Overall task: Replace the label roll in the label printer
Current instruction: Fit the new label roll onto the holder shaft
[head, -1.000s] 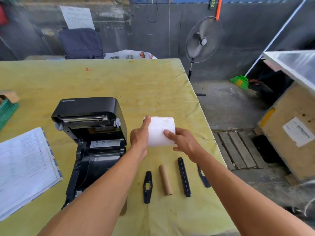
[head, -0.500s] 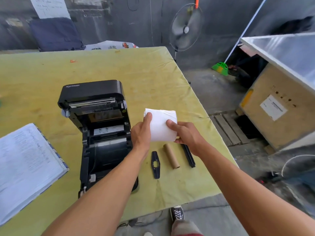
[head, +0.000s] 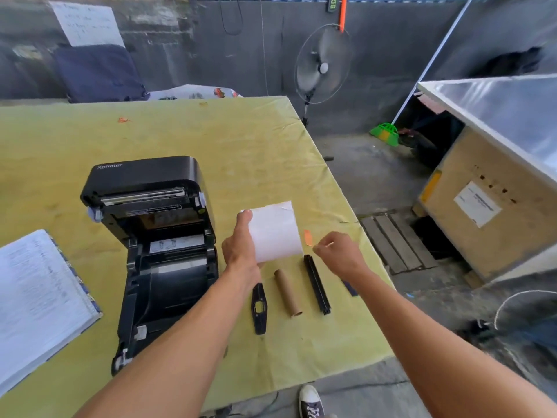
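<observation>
The counter point(head: 211, 140) is covered by a yellow-green cloth with creases and faint stains; it stands on a grey concrete floor before a dark grey wall. A pedestal fan point(head: 324, 63) with a round wire guard stands past the far corner, and a plywood crate point(head: 488, 206) with a white sticker is at the right. The label printer point(head: 156, 236), glossy black plastic, sits left of centre with its lid tilted up and its roll bay exposed. The label roll point(head: 275, 233), a matte white cylinder, is held above the cloth just right of the printer; the left hand point(head: 241, 251) has its fingers point(head: 245, 218) clamped on the roll's left end. The right hand point(head: 337, 254) is just beside the roll, apart from it, fingers point(head: 324, 244) curled together; whether they pinch anything cannot be told. A small orange scrap point(head: 307, 237) shows near them. Below the roll lie a flat black plastic guide point(head: 259, 307), a brown cardboard tube point(head: 287, 292) and a ribbed black bar point(head: 316, 285), side by side. An open written notebook point(head: 36, 297) lies at the left edge.
</observation>
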`<state>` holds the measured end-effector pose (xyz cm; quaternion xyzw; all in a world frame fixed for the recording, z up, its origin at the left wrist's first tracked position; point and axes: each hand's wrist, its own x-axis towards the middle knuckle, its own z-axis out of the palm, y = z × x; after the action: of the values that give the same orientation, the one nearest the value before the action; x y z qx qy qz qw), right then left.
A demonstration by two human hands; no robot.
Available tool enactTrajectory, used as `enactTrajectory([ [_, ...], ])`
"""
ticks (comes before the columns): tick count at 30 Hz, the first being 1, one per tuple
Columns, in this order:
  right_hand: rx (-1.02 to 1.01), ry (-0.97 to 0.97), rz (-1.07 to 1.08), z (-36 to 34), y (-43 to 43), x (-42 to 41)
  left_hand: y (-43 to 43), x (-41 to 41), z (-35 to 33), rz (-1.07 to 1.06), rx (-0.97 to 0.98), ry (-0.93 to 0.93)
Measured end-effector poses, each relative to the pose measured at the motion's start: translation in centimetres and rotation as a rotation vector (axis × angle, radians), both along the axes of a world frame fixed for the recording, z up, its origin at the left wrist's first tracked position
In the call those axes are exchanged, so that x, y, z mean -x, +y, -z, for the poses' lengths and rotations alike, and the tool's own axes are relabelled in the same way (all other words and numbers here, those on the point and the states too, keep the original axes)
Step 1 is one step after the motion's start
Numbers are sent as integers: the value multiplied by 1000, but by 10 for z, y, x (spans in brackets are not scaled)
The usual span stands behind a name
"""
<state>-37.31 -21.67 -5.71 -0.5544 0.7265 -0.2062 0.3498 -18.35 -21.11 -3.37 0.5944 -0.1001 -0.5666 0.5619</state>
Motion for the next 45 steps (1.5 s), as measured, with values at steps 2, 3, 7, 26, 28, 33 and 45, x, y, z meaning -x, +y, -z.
enactTrajectory([
  [2,-38,153,-102,14,-3,3,-9,3,-3,-24,-2,-15],
  [3,-59,201,-154,20,-5,3,-13,5,-3,-36,-9,-33],
  [7,-127,340,-357,41,-14,-1,-20,14,-1,-119,-37,-34],
  [26,326,-653,523,-49,-89,4,-47,4,-23,-111,-82,-33],
  [28,311,-732,507,-55,-86,-7,-48,4,-27,-76,-82,-27],
  [33,289,-749,518,-54,-69,-26,-50,8,-30,-65,-94,-36],
  [45,282,-752,347,-52,-45,-43,-49,9,-35,-93,-107,-15],
])
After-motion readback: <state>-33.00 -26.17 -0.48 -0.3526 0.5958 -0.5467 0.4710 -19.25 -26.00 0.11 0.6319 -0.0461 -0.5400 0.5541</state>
